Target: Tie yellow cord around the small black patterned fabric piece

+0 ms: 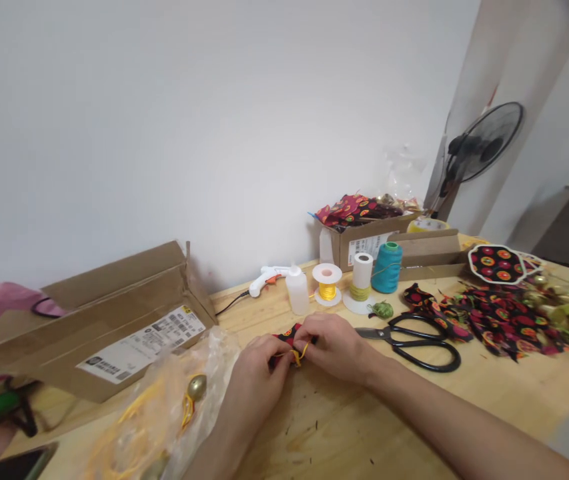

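Observation:
Both hands meet over the wooden table. My left hand [261, 367] is closed on the left side of a small piece of dark patterned fabric [289, 333]. With fingers pinched, my right hand [331, 343] grips a yellow cord [305, 349] that loops at the fabric's lower edge. My fingers hide much of the fabric, and I cannot tell whether the cord is knotted. Just right of my right hand lie black-handled scissors [414, 341], partly behind the wrist. A clear plastic bag [164, 393] with yellow cord and a brass bell [197, 387] lies beside my left forearm.
Behind the hands stand a white bottle [297, 291], a yellow cord spool [327, 293], a green-thread spool [361, 292] and a teal thread cone [387, 268]. Patterned fabric pieces [504, 323] pile at right. An open cardboard box [114, 320] stands left; a glue gun [265, 280] lies by the wall.

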`<action>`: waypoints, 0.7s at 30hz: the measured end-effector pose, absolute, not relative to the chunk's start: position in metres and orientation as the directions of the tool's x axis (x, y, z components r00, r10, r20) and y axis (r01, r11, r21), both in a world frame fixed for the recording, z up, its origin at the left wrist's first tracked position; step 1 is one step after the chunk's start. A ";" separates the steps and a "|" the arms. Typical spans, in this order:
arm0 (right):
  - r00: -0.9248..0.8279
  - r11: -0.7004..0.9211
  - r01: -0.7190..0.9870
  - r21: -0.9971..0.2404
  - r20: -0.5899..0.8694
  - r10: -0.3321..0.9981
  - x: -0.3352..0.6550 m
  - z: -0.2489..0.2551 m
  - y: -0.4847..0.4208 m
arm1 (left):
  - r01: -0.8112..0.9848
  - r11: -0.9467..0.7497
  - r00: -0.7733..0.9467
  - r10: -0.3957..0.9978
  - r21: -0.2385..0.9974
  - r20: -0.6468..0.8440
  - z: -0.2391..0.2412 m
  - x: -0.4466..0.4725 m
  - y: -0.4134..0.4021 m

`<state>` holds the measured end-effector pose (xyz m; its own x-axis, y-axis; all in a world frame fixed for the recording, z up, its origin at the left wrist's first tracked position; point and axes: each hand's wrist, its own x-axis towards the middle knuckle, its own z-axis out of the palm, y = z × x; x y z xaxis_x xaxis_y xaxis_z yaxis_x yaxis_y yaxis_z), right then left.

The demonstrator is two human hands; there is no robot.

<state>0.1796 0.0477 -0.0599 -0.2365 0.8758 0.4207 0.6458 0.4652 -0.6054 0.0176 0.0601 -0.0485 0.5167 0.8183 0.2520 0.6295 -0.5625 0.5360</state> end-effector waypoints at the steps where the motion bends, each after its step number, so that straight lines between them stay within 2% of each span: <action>1: -0.202 0.434 0.646 -0.628 0.407 0.891 0.181 -0.059 0.048 | 0.628 -0.567 0.523 0.815 0.533 0.251 -0.048 0.018 0.060; 4: -0.181 0.436 0.650 -0.623 0.430 0.884 0.185 -0.051 0.045 | 0.630 -0.559 0.525 0.818 0.539 0.235 -0.049 0.017 0.060; 7: -0.377 0.578 0.642 -0.504 0.449 0.810 0.186 -0.044 0.040 | 0.630 -0.550 0.514 0.825 0.548 0.236 -0.051 0.017 0.059; 10: -0.472 0.609 0.653 -0.450 0.388 0.792 0.185 -0.045 0.041 | 0.616 -0.559 0.524 0.817 0.555 0.241 -0.052 0.017 0.059; 21: -0.347 0.476 0.653 -0.589 0.327 0.879 0.185 -0.054 0.046 | 0.625 -0.506 0.465 0.853 0.594 0.238 -0.055 0.016 0.061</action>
